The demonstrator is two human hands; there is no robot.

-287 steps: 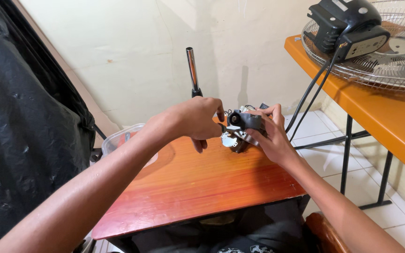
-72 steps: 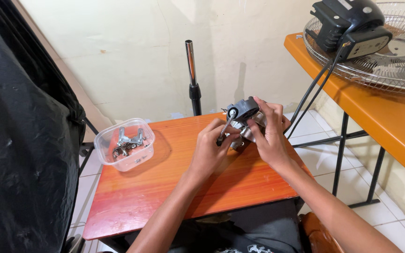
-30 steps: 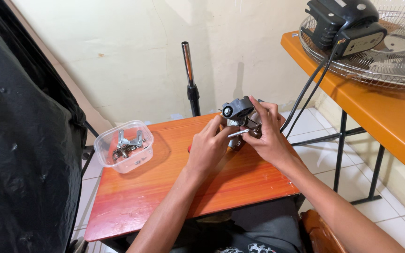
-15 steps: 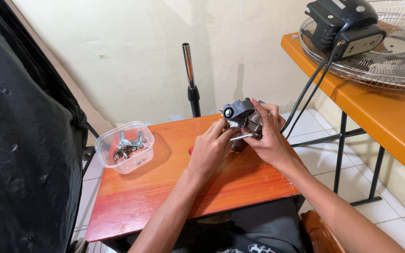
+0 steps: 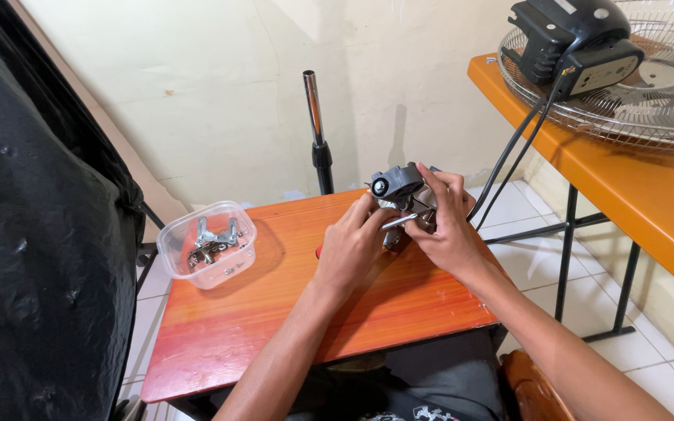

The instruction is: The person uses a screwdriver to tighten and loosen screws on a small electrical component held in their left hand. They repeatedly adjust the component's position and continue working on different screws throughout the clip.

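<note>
Because the small fan motor assembly with its dark grey plastic housing and bare metal parts looks dense and rigid, it will probably feel heavy for its size and will not give under the fingers. The plastic cap is the safest place to take hold. The thin metal pieces and any wiring below it look easier to bend or snag, and the smooth metal may be slippery. The assembly sits at the far edge of the orange-red wooden table, right of its middle, raised just above the surface between both hands.

The right hand wraps round it from the right, fingers curled over the top and closed on the housing, wrist bent inward. The left hand comes in from the near left with its fingertips pinched on a slim silvery metal pin at the motor's lower side.

To the left stands a clear plastic tub of metal brackets, well apart from the hands.
</note>
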